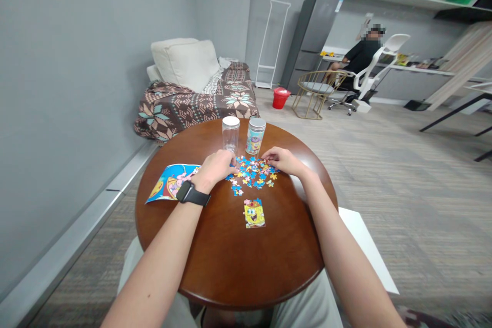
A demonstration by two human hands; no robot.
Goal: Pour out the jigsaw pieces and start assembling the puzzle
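Note:
A loose heap of jigsaw pieces (251, 171), mostly blue, yellow and pink, lies in the middle of a round brown table (230, 256). My left hand (218, 166) rests at the heap's left edge, fingers bent and thumb apart, with no piece visible in its grasp. At the right edge, the fingers of my right hand (283, 160) reach over pieces, loosely curved and apart. Nearer me lies a joined puzzle section (254, 213) with a yellow cartoon face. A printed picture sheet (169, 183) lies partly behind my left hand and wrist.
Behind the heap stand a clear jar (230, 136) with a white lid and a cartoon-printed jar (255, 137) with a silvery lid. A covered sofa (192, 97) adjoins the far side. Farther off are a red bin (281, 98), a wire chair (317, 89) and a seated person (361, 56).

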